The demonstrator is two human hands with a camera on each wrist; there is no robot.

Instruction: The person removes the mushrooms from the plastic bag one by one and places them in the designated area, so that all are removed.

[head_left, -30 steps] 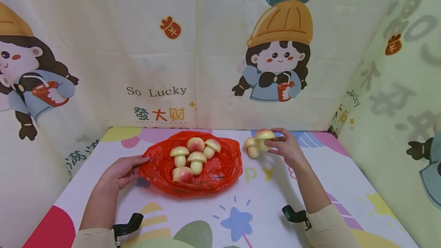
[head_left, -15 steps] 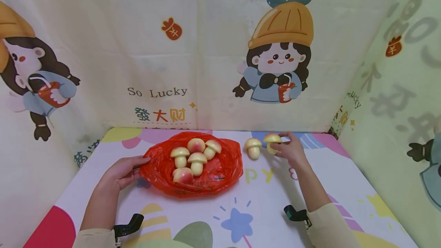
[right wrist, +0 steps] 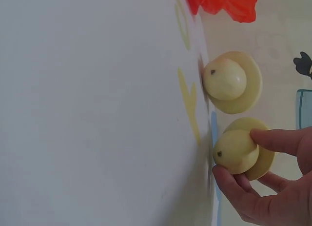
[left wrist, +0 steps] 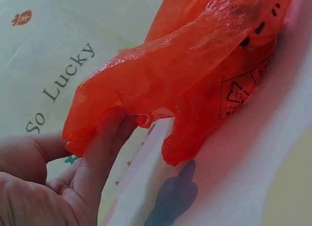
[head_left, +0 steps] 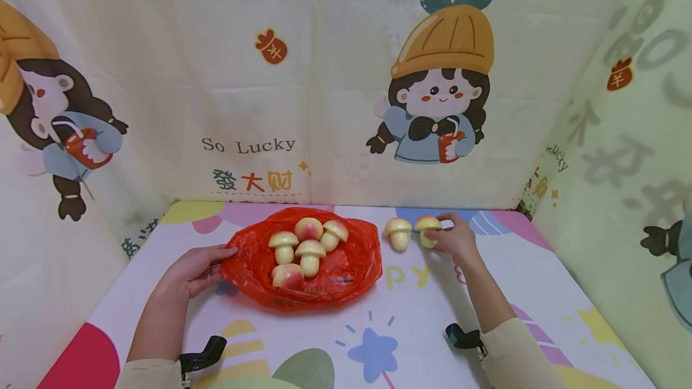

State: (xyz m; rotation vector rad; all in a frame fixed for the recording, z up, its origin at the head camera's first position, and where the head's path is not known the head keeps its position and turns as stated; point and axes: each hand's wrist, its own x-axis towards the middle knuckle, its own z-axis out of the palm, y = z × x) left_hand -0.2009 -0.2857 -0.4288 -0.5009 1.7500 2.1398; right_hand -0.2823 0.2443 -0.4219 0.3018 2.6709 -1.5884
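In the head view my left hand (head_left: pixel 197 270) holds the left edge of a red plastic bag (head_left: pixel 357 257), thumb and fingers on either side of the film. The left wrist view shows the fingers behind the thin plastic (left wrist: pixel 161 74). Several toy mushrooms, cream with pink on some caps, lie in the open bag, one of them a stalked mushroom (head_left: pixel 310 257) near the middle. Right of the bag, my right hand (head_left: pixel 458 239) pinches a toy mushroom (right wrist: pixel 239 150) between thumb and fingers, at the table surface. Just left of it stands another mushroom (head_left: pixel 399 233), cap up.
The table (head_left: pixel 335 341) wears a white cover printed with pastel shapes. A printed cloth backdrop (head_left: pixel 346 77) rises behind the table's far edge, with side cloths at left and right. Black wrist cameras (head_left: pixel 202 353) sit on both forearms.
My right hand has moved its mushroom right and down to the table, apart from the other loose mushroom. My left hand stays on the bag edge.
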